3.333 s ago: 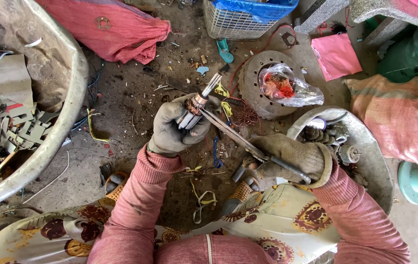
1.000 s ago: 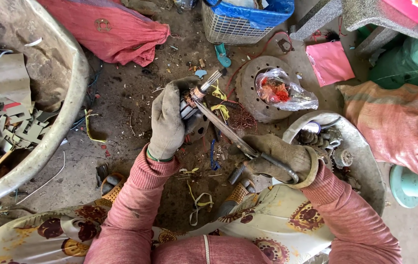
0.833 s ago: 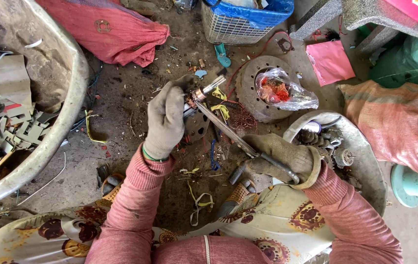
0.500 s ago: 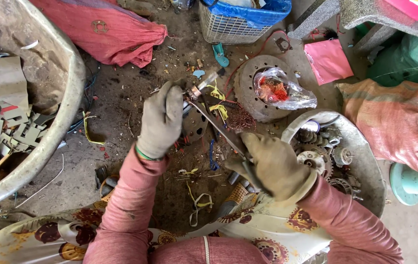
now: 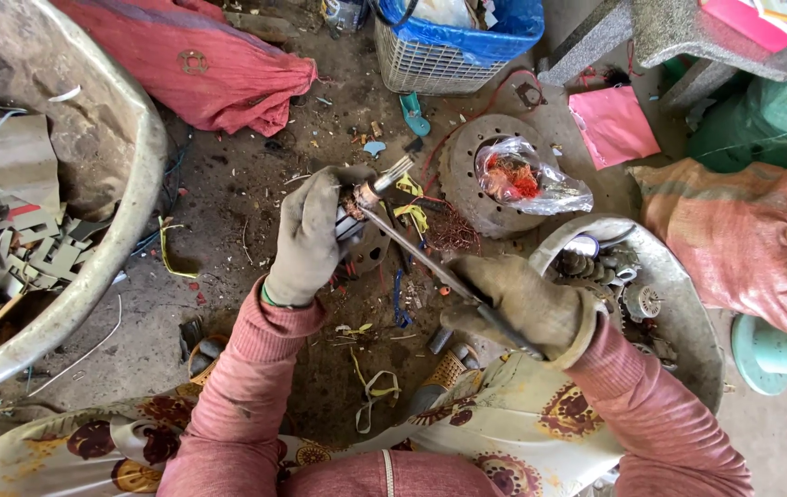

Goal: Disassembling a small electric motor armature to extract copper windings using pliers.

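While your left hand (image 5: 312,241) is wrapped in a grey glove around a small motor part (image 5: 357,207), you keep that part clamped tight in your fist, with a bundle of wire ends (image 5: 393,171) sticking out beyond your thumb. Your right hand (image 5: 520,304), also gloved, is closed firmly around the handle end of a long thin metal rod (image 5: 421,258). From that grip the rod runs up and away to your other fist, and its tip meets the motor part just beside your left thumb.

Just past the left fist lies a round metal disc (image 5: 467,184) on the ground, with a clear plastic bag (image 5: 532,179) of orange scraps resting on it. Between the disc and the rod sits a tangle of copper wire (image 5: 449,230). Close beside your right wrist stands a metal bowl (image 5: 679,304) holding small motor pieces. Well off from your left forearm is a large grey basin (image 5: 127,230) filled with flat metal scraps. Farther beyond both hands sit a white basket (image 5: 430,64) with blue lining and a red sack (image 5: 219,64).
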